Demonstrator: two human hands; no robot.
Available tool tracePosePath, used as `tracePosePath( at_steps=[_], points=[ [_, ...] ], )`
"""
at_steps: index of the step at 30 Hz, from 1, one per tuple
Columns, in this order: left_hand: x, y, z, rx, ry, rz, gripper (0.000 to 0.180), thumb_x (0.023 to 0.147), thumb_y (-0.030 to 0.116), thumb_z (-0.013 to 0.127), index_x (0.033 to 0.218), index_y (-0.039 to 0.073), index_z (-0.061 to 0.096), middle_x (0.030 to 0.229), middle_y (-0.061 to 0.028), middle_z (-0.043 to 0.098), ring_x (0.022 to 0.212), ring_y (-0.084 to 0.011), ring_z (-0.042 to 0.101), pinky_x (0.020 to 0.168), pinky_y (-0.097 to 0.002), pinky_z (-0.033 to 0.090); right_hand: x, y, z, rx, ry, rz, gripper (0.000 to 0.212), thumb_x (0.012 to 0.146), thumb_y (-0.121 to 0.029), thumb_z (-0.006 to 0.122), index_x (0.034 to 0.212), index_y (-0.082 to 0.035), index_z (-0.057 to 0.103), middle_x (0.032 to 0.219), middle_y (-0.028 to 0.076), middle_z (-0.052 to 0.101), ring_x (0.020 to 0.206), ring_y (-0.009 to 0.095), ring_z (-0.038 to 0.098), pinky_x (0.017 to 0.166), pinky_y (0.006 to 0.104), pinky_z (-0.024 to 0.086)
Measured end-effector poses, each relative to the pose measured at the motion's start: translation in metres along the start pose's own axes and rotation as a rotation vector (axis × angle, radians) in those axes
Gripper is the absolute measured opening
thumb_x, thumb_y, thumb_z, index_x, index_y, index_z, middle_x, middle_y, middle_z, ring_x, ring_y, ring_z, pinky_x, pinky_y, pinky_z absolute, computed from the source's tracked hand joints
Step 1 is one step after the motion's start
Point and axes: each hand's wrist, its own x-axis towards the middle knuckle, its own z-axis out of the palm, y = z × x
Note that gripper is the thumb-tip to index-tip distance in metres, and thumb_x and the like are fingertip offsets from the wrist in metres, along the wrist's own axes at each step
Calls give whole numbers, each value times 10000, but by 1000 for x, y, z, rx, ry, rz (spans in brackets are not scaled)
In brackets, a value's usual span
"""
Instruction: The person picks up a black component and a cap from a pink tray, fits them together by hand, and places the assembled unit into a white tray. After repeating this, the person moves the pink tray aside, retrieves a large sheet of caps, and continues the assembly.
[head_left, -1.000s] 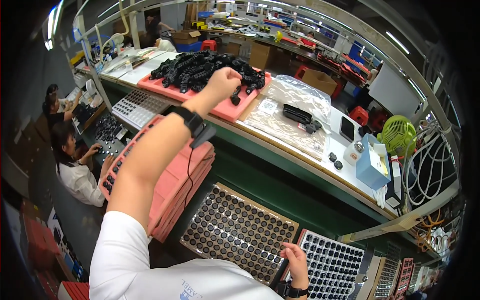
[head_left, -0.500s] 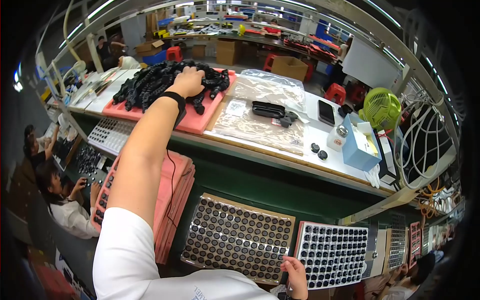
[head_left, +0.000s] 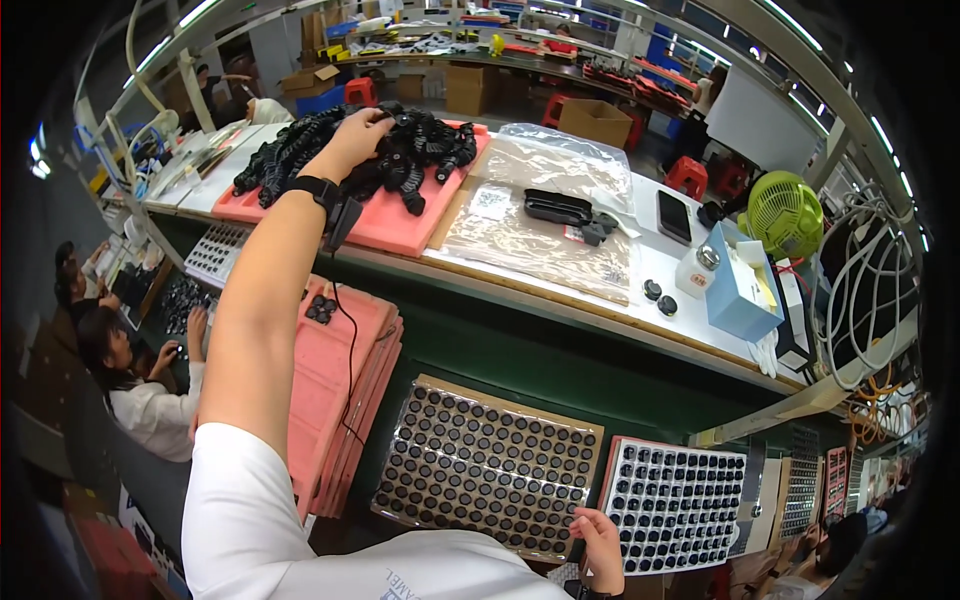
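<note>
My left hand (head_left: 352, 145), with a black band on the wrist, reaches into a pile of black ribbed parts (head_left: 290, 155) on a pink foam tray (head_left: 395, 232). Its fingers curl down over one part at the top of the pile; the fingertips are partly hidden. Low in the view, my right hand (head_left: 600, 545) hangs over the right corner of a clear tray (head_left: 490, 465) filled with rows of round black pieces. The fingers there are bent and close together, and anything between them is too small to make out. A white tray of black caps (head_left: 675, 505) lies just right of that hand.
Stacked pink trays (head_left: 345, 400) stand below the bench, with black pieces (head_left: 321, 309) on top. On the bench are a black case (head_left: 558, 208), a phone (head_left: 674, 217), a bottle (head_left: 697, 270), a blue box (head_left: 742, 295) and a green fan (head_left: 785, 218). A co-worker (head_left: 150, 400) sits left.
My left hand has shifted left across the black pile, its fingers now more curled. My right hand stays by the clear tray's corner. The whole view has swung slightly.
</note>
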Motion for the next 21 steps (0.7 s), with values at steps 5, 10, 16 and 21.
tracePosePath(
  at_steps=[5, 10, 16, 21],
  points=[
    [-27, 11, -33, -639, -11, -207, 296, 943, 337, 452, 1078, 85, 529, 1042, -74, 610, 885, -198, 590, 790, -341, 469, -1, -7, 6, -12, -27, 10, 218, 899, -101, 521, 1073, 23, 564, 817, 64, 632, 732, 108, 572, 687, 223, 455],
    [-52, 16, -46, -782, -38, -194, 298, 956, 336, 417, 1045, 71, 518, 989, -57, 590, 856, -180, 573, 739, -336, 470, -1, -4, 8, -13, -52, -2, 221, 897, -104, 524, 1069, 30, 562, 816, 62, 629, 733, 107, 569, 688, 223, 453],
    [-115, 48, -4, -1327, -200, -227, 327, 950, 387, 396, 964, 82, 515, 816, -53, 524, 700, -172, 511, 633, -294, 444, -2, -8, 14, -69, -87, 1, 206, 902, -109, 505, 1049, 18, 572, 817, 59, 615, 728, 114, 565, 690, 228, 450],
    [-174, 46, 29, -1706, -620, -187, 326, 946, 391, 404, 959, 79, 496, 707, -6, 389, 592, -123, 400, 488, -231, 365, 1, -8, 15, -113, -124, -62, 207, 898, -123, 525, 1059, -4, 577, 838, 39, 612, 739, 101, 560, 683, 226, 454]
  ],
)
